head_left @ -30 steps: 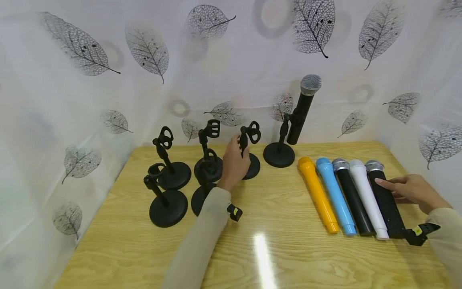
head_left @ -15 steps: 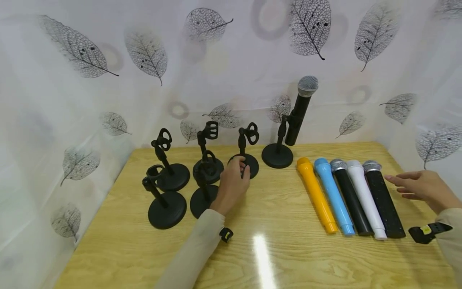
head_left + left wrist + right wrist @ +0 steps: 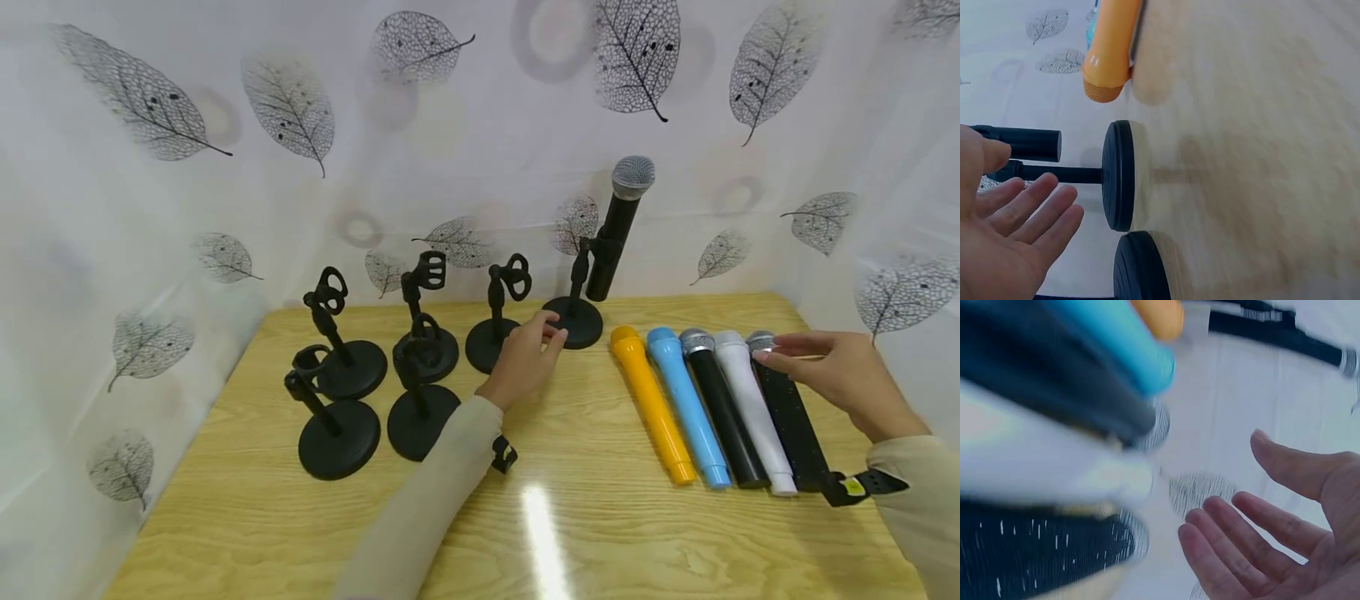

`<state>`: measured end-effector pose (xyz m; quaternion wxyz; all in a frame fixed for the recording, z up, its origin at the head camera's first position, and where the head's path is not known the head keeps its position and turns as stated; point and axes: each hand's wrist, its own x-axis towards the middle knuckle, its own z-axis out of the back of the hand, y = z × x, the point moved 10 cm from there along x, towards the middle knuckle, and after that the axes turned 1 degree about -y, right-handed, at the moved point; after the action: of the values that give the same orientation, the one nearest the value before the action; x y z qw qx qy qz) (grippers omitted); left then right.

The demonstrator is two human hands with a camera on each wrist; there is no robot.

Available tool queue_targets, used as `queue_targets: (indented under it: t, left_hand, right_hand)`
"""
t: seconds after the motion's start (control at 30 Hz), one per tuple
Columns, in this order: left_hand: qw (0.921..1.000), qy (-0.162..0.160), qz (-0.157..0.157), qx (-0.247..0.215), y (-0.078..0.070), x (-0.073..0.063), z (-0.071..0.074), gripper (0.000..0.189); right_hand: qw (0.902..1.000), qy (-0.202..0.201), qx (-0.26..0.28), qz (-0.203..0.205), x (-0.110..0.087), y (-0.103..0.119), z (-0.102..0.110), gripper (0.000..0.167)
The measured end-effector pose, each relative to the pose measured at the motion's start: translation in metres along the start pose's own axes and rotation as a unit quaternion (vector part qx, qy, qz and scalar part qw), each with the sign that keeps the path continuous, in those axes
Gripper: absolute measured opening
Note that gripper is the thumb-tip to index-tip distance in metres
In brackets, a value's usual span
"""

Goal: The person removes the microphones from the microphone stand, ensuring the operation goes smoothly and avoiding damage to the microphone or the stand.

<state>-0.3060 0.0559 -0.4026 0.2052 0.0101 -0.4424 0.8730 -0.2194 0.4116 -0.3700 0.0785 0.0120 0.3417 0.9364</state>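
My left hand (image 3: 528, 358) is held with relaxed fingers in front of the rear right stand (image 3: 573, 323), its fingertips overlapping the round base in the head view. That stand's clip carries a tilted black microphone (image 3: 618, 229) with a silver mesh head. In the left wrist view the fingers (image 3: 1041, 212) are spread beside the stand's post, holding nothing. My right hand (image 3: 847, 383) hovers by the head of a speckled black microphone (image 3: 791, 425), the outermost in a row. The right wrist view shows its thumb and fingers (image 3: 1260, 544) apart, with nothing between them.
Beside the speckled microphone lie a white microphone (image 3: 753, 408), a plain black microphone (image 3: 723, 408), a blue microphone (image 3: 688, 408) and an orange microphone (image 3: 652, 404). Several black stands with bare clips, including a front left stand (image 3: 339, 437), occupy the left side. A leaf-patterned curtain (image 3: 465, 125) hangs behind.
My left hand has left the post of the neighbouring bare stand and moved right. My right hand lifted off the speckled microphone's body, drew right, then came back over its head end.
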Motion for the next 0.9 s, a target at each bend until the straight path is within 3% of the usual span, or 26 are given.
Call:
queue_targets:
  t: [0.17,0.43,0.9]
  left_hand:
    - [0.9991,-0.029,0.019,-0.024,-0.003,0.024,0.0,0.049]
    - [0.9968,-0.043,0.042,-0.052,-0.011,0.051,-0.002,0.06]
    - [0.9935,-0.064,0.065,-0.069,-0.026,0.083,-0.012,0.053]
  right_hand:
    - [0.999,-0.003,0.015,0.042,-0.005,0.032,-0.018,0.06]
    - [0.9947,-0.018,0.009,0.101,-0.016,0.076,-0.041,0.05]
    - [0.9906,0.019,0.013,0.135,-0.032,0.109,-0.076,0.05]
